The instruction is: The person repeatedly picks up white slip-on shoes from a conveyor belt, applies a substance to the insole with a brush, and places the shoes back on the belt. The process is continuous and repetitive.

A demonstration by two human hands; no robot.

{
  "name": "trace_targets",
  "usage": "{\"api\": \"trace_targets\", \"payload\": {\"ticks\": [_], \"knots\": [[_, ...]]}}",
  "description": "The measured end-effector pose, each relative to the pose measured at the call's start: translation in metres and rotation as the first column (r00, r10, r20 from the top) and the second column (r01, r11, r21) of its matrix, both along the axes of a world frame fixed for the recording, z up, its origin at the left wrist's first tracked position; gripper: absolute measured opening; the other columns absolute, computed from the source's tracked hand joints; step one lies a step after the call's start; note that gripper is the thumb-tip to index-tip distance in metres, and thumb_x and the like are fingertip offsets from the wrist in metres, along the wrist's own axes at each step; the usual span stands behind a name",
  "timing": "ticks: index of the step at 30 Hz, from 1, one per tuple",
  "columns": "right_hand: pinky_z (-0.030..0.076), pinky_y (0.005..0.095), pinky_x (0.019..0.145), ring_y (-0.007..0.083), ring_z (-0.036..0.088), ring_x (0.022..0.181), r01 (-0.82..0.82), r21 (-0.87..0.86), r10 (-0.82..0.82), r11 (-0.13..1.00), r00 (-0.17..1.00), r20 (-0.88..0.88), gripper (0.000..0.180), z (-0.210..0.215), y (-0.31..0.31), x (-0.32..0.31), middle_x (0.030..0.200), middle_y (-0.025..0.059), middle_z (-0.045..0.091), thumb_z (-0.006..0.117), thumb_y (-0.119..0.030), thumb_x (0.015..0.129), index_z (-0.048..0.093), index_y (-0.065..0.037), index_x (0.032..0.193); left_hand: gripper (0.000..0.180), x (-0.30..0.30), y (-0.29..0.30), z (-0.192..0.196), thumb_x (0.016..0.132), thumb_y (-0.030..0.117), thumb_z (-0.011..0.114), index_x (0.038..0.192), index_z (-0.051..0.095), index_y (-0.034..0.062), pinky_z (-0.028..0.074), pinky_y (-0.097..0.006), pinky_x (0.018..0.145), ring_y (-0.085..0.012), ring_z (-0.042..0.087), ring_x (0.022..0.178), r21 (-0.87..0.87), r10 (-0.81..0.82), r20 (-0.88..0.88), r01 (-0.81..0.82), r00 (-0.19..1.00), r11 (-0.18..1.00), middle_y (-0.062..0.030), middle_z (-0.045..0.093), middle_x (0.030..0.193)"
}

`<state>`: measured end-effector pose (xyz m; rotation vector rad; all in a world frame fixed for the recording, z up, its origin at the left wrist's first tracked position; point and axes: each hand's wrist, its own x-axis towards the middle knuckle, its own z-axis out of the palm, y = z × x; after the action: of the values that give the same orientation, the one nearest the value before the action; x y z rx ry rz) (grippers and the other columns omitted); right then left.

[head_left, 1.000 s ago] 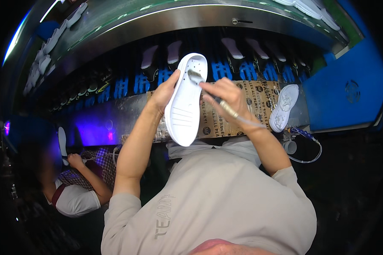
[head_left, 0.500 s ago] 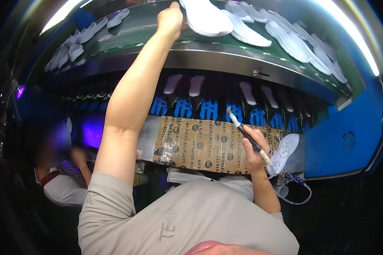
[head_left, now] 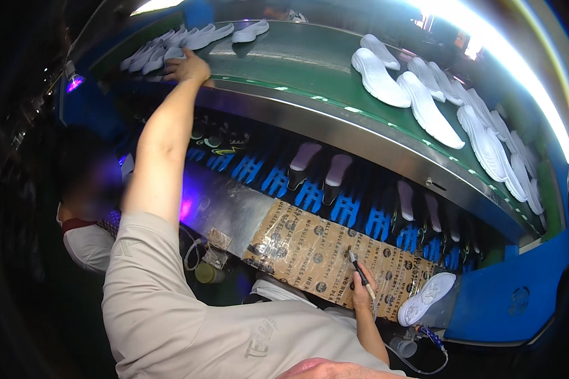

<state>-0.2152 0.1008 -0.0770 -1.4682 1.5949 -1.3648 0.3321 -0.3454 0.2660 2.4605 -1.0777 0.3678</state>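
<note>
My left hand (head_left: 188,67) reaches far across to the left end of a green conveyor belt (head_left: 284,60). Its fingers are spread at the near edge of a cluster of white shoe soles (head_left: 199,38), touching or just over the closest one. Low over a cardboard-covered ledge (head_left: 303,249), my right hand (head_left: 363,292) is closed around a brush (head_left: 362,276) with a dark handle, its tip pointing up and away. One white shoe sole (head_left: 427,298) lies right of that hand, at the ledge's right end.
More white soles (head_left: 431,114) lie on the belt's right half. Below the belt's metal edge (head_left: 335,129), blue holders (head_left: 308,197) stand in a row, several with shoe parts. A blue machine panel (head_left: 518,297) bounds the right. Another person (head_left: 85,234) is at the left.
My left hand has moved left, away from the soles at the belt's middle, to the left cluster. My right hand still holds the brush, now lower over the cardboard. The view has turned.
</note>
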Motion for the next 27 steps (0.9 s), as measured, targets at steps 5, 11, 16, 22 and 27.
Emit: {"api": "trace_targets", "payload": {"ticks": [5, 11, 16, 22, 27], "knots": [[0.051, 0.0307, 0.067, 0.0169, 0.064, 0.071, -0.029, -0.023, 0.029, 0.999, 1.0, -0.011, 0.031, 0.004, -0.009, 0.009, 0.089, 0.0083, 0.066, 0.069, -0.006, 0.092, 0.074, 0.0, 0.122, 0.094, 0.137, -0.007, -0.01, 0.089, 0.046, 0.073, 0.161, 0.026, 0.006, 0.03, -0.064, 0.117, -0.0556, 0.038, 0.143, -0.04, -0.184, -0.079, 0.181, 0.98, 0.983, -0.0366, 0.036, 0.157], [0.051, 0.0309, 0.07, 0.0176, 0.064, 0.074, -0.044, -0.031, 0.043, 0.999, 0.998, -0.04, 0.032, 0.019, -0.004, 0.011, 0.089, 0.0098, 0.065, 0.067, -0.004, 0.092, 0.073, 0.0, 0.123, 0.075, 0.075, 0.037, -0.032, 0.072, 0.047, 0.089, 0.114, 0.065, -0.0105, 0.055, -0.048, 0.097, -0.0449, 0.068, 0.114, -0.335, -0.298, -0.017, 0.275, 0.954, 0.901, -0.032, 0.071, 0.117], [0.051, 0.0319, 0.077, 0.0195, 0.064, 0.082, -0.064, -0.043, 0.061, 0.997, 0.996, -0.061, 0.031, 0.012, -0.005, 0.007, 0.094, 0.0109, 0.066, 0.068, -0.007, 0.094, 0.072, 0.0, 0.124, 0.066, 0.031, 0.128, -0.05, 0.079, 0.039, 0.086, 0.117, 0.062, -0.0093, 0.056, -0.039, 0.086, -0.0308, 0.073, 0.098, -0.624, -0.547, -0.023, 0.415, 0.837, 0.662, -0.0239, 0.073, 0.104], [0.051, 0.0319, 0.088, 0.0202, 0.066, 0.095, -0.039, 0.021, 0.039, 0.999, 0.999, 0.013, 0.029, 0.016, -0.007, -0.001, 0.106, 0.0106, 0.072, 0.069, -0.009, 0.096, 0.072, 0.001, 0.123, 0.049, -0.024, 0.21, -0.075, 0.098, 0.015, 0.067, 0.14, 0.045, 0.0047, 0.054, -0.049, 0.102, -0.032, 0.065, 0.115, -0.988, -0.988, -0.069, 0.128, 0.14, 0.087, -0.021, 0.057, 0.135], [0.051, 0.0259, 0.082, 0.013, 0.065, 0.09, -0.003, 0.031, -0.006, 1.0, 0.96, 0.281, 0.027, 0.039, -0.009, -0.012, 0.106, 0.0074, 0.073, 0.068, -0.008, 0.097, 0.071, 0.001, 0.122, 0.07, -0.081, 0.245, -0.1, 0.095, 0.062, 0.042, 0.131, 0.061, 0.0045, 0.043, -0.06, 0.108, -0.042, 0.063, 0.114, -0.761, -0.921, -0.058, -0.58, -0.384, 0.29, -0.0228, 0.064, 0.129]]}}
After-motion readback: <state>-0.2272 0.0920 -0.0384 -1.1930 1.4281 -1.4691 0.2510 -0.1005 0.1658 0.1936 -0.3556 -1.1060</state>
